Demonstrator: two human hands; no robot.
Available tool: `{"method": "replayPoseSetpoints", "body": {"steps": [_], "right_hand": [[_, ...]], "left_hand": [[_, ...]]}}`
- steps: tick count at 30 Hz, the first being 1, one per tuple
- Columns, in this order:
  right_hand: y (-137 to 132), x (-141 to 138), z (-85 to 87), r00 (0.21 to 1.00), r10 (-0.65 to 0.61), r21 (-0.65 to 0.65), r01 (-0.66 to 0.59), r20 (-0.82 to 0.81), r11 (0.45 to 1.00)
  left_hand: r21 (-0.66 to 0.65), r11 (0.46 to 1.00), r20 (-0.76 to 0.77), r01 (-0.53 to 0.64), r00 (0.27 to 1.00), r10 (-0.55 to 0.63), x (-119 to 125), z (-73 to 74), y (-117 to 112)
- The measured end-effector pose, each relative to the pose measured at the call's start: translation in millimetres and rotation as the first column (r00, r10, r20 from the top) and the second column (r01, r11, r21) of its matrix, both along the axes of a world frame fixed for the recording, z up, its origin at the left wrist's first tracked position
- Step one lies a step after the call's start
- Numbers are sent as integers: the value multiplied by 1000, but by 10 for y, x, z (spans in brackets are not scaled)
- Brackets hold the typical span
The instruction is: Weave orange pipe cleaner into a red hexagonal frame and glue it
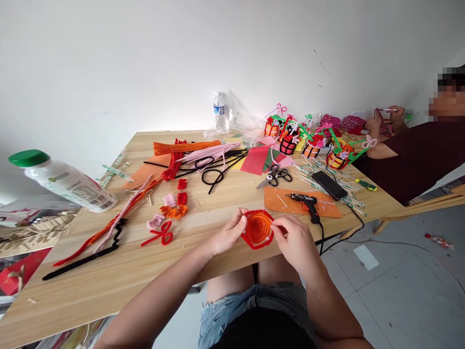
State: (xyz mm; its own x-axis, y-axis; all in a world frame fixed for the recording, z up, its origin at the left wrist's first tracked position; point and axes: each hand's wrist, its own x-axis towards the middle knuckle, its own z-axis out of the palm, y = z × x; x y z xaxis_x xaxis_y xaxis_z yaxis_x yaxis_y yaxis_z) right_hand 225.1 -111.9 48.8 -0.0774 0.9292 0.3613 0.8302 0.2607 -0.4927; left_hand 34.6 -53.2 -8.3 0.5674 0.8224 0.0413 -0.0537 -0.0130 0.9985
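Between my two hands is a small pipe-cleaner basket (258, 228), orange inside with a red angular rim, its opening facing me. My left hand (232, 231) grips its left side, thumb on the rim. On the right edge, the fingertips of my right hand (292, 237) pinch the rim; whether they hold a loose end is too small to tell. Just beyond, a black glue gun (307, 203) lies on an orange sheet (271, 199). To the left lie a red pipe-cleaner bow (166, 233) and a curled orange piece (174, 212).
Scissors (274, 177), a phone (329, 185), a screwdriver (366, 184) and bundled orange pipe cleaners (187, 147) lie farther back. Several finished flower baskets (311, 145) stand at the back right. A white bottle (69, 183) stands at left. Another person (417, 150) works at right.
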Motion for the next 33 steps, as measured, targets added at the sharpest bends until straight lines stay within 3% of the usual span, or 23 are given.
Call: {"method": "replayPoseSetpoints", "body": {"steps": [3,20,29,33], "right_hand": [[41,-35,-24,1000,-7,7,8,-14,1000],[123,-79,-73,995,-86,50,88,-49,995],[175,-109,-108,988,-115,72,123,-104,990],[193,-104,-94,989,-110,68,117,-101,991]], "left_hand": [[33,999,-54,18,998,-16,-9,24,-18],[87,994,13,68,998,-69,19,28,-38],[66,995,17,74,997,-75,16,-27,-30],[-11,986,119,167,979,-165,13,-36,-16]]}}
